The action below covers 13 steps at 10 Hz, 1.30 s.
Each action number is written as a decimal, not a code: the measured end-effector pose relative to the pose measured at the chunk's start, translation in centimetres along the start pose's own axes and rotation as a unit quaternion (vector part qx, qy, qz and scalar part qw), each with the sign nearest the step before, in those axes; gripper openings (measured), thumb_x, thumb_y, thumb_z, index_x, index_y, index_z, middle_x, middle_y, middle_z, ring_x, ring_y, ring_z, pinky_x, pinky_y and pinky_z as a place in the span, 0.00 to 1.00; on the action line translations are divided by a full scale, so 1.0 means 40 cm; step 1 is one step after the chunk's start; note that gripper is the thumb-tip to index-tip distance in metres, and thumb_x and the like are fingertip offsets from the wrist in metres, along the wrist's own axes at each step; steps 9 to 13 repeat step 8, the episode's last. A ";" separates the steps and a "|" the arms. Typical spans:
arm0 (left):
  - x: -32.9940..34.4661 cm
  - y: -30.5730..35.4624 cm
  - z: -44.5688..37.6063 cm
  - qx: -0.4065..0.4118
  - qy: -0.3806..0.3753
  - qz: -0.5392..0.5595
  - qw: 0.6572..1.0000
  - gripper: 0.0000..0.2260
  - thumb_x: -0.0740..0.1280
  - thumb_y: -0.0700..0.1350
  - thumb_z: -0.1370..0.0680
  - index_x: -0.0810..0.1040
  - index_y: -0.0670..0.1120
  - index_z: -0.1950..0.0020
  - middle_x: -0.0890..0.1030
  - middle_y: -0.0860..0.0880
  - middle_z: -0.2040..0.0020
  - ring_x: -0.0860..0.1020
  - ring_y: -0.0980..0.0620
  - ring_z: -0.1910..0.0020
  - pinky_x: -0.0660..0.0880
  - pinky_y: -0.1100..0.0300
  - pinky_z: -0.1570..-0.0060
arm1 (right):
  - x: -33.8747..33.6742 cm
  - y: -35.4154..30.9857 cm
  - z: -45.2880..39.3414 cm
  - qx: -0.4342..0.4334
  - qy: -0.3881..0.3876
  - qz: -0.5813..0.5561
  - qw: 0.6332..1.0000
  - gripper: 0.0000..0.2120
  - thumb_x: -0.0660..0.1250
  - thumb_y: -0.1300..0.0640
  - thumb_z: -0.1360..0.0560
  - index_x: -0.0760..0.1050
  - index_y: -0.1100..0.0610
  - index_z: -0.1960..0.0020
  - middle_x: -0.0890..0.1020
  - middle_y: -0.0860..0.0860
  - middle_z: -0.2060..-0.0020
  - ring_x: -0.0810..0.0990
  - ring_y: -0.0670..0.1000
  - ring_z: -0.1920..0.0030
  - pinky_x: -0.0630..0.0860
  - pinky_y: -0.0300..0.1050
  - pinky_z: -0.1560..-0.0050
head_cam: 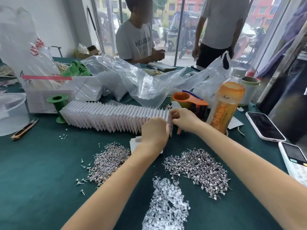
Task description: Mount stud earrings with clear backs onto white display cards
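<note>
Pinching a white display card point(170, 128) upright between them, the left hand point(154, 130) and right hand point(183, 119) curl their fingers on its edges beside the row of finished cards point(108, 116) mid-surface; thin and bendable, it is probably best held by its edges.

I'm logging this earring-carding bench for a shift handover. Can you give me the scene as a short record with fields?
surface: dark green table cover
left hand: left hand on a white display card
right hand: right hand pinching the same card
finished work: long row of standing white cards
stud supply: two heaps of metal stud earrings
backs supply: heap of clear plastic backs
nearby: orange drink bottle, orange tape dispenser
</note>
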State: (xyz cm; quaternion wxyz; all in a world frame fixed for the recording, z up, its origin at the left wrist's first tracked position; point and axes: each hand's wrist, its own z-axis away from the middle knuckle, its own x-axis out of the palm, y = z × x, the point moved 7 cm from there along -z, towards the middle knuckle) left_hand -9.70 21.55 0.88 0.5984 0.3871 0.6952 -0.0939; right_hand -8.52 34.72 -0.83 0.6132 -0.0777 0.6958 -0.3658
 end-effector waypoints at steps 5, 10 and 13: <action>-0.004 0.002 0.003 0.010 0.044 0.001 0.999 0.13 0.59 0.50 0.19 0.79 0.44 0.54 0.82 0.45 0.55 0.79 0.45 0.54 0.65 0.59 0.63 | 0.024 0.012 0.010 0.004 0.025 -0.073 0.997 0.13 0.62 0.64 0.22 0.74 0.60 0.38 0.81 0.58 0.49 0.83 0.55 0.59 0.76 0.40 0.73; -0.047 -0.031 0.010 -0.004 0.029 0.064 0.998 0.16 0.62 0.53 0.21 0.79 0.44 0.62 0.81 0.47 0.63 0.79 0.47 0.59 0.71 0.57 0.62 | -0.039 0.001 0.100 -0.047 0.140 -0.076 0.986 0.10 0.68 0.55 0.23 0.78 0.57 0.44 0.82 0.52 0.57 0.80 0.44 0.72 0.70 0.29 0.73; -0.047 -0.031 0.010 -0.004 0.029 0.064 0.998 0.16 0.62 0.53 0.21 0.79 0.44 0.62 0.81 0.47 0.63 0.79 0.47 0.59 0.71 0.57 0.62 | -0.039 0.001 0.100 -0.047 0.140 -0.076 0.986 0.10 0.68 0.55 0.23 0.78 0.57 0.44 0.82 0.52 0.57 0.80 0.44 0.72 0.70 0.29 0.73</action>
